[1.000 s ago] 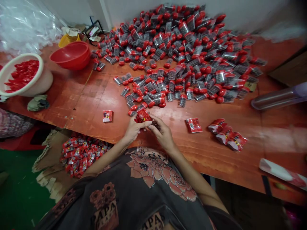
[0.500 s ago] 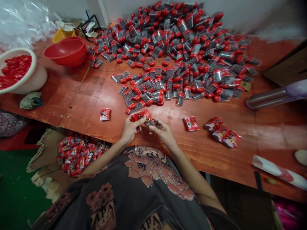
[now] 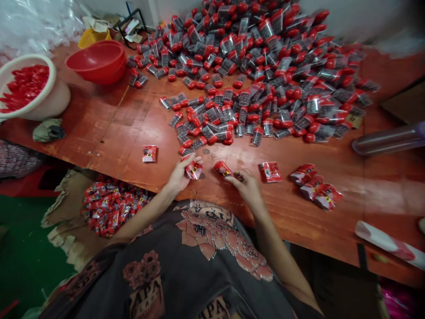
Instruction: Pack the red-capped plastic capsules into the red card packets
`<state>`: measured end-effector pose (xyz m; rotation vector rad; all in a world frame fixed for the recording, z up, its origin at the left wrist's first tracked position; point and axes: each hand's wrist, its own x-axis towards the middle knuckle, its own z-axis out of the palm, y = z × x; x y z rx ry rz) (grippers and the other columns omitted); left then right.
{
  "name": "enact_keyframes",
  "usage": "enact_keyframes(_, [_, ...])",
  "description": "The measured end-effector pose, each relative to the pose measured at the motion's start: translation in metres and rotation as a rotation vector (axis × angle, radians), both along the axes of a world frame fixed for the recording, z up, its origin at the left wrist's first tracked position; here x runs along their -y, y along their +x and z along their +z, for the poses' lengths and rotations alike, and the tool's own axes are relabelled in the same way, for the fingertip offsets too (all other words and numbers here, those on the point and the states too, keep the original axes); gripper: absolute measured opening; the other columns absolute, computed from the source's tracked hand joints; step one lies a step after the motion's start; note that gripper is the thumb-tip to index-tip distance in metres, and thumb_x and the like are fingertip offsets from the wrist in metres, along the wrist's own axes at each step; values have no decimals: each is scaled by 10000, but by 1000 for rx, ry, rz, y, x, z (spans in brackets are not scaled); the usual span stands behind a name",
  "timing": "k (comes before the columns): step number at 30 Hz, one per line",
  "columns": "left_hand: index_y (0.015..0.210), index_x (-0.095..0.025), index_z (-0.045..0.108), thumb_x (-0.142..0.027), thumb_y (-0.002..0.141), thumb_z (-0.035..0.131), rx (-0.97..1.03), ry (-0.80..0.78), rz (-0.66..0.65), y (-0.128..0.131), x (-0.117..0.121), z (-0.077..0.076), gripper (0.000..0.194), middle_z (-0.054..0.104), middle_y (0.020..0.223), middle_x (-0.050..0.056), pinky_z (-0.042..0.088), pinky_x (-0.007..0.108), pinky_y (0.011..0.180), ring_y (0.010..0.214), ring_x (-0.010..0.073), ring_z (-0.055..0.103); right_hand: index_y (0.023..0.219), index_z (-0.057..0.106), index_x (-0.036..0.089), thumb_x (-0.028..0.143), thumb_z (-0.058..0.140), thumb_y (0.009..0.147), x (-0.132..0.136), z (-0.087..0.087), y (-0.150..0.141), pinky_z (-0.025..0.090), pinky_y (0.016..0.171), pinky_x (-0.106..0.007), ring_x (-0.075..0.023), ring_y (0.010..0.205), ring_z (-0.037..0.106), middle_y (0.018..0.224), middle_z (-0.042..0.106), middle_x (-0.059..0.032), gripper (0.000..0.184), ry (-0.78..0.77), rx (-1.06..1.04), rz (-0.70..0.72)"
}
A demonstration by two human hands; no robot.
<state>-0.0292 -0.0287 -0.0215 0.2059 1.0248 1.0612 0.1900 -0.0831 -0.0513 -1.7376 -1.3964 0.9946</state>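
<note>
My left hand (image 3: pixel 182 172) is closed on a red printed sleeve (image 3: pixel 194 170), thumb on top; whether it is one or a small stack I cannot tell. To its right, apart from it, my right hand (image 3: pixel 246 186) pinches another red printed sleeve (image 3: pixel 222 169) by its near end. Flat on the table lie a square stack of red sleeves (image 3: pixel 149 153) to the left and another red stack (image 3: pixel 270 172) to the right. Ahead of my hands is a big pile of clear tubes with red caps (image 3: pixel 229 95), dark pieces inside.
Farther right are several opened red sleeves (image 3: pixel 315 186), a clear cylinder (image 3: pixel 385 141) and a white-and-red roll (image 3: pixel 388 241). At left stand a white tub (image 3: pixel 63 99) of red caps and a red bowl (image 3: pixel 99 66). A torn carton (image 3: pixel 64 221) below holds many red packs.
My hands were together on the red sleeves; now they are apart, each holding a red piece. The right hand has moved right. The whole view has shifted slightly.
</note>
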Motion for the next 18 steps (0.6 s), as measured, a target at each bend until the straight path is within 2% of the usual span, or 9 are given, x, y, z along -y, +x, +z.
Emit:
enact_keyframes(3, [958, -148, 637, -33, 661, 698, 42, -20, -15, -4, -3, 3, 324, 733, 932, 89, 541, 340, 824, 881, 199, 701, 1052, 684, 235, 442, 698, 780, 2, 11, 2, 486, 801, -435, -245, 849, 572, 960, 583, -73, 343, 98, 190, 3])
enact_keyframes(7, [988, -160, 636, -41, 649, 722, 5, 39, -56, 5, 3, 3, 369, 732, 945, 76, 545, 339, 802, 844, 194, 703, 1142, 632, 275, 382, 632, 853, -9, 23, -34, 511, 780, -398, -222, 844, 594, 996, 608, -65, 308, 202, 7, 78])
enact_keyframes(11, [997, -160, 639, -120, 613, 797, -50, 96, -22, 11, 10, -2, 417, 726, 873, 44, 534, 266, 703, 760, 154, 693, 1177, 588, 258, 317, 575, 880, -27, 15, -68, 516, 740, -347, -186, 801, 619, 937, 655, -36, 303, 202, -174, 124])
enact_keyframes(15, [939, -151, 640, -163, 535, 846, -130, 112, 59, 4, 11, -8, 454, 684, 697, -17, 478, 200, 555, 563, 98, 631, 1196, 588, 267, 309, 541, 894, -38, 7, -80, 512, 729, -335, -183, 780, 632, 884, 665, -21, 308, 203, -127, 189])
enact_keyframes(18, [849, -139, 643, -155, 500, 856, -140, 108, 149, -6, 7, -11, 409, 674, 676, -24, 479, 196, 559, 556, 87, 620, 1192, 610, 259, 308, 504, 916, -53, 9, -83, 505, 758, -344, -209, 836, 647, 933, 696, -43, 299, 231, -29, 319])
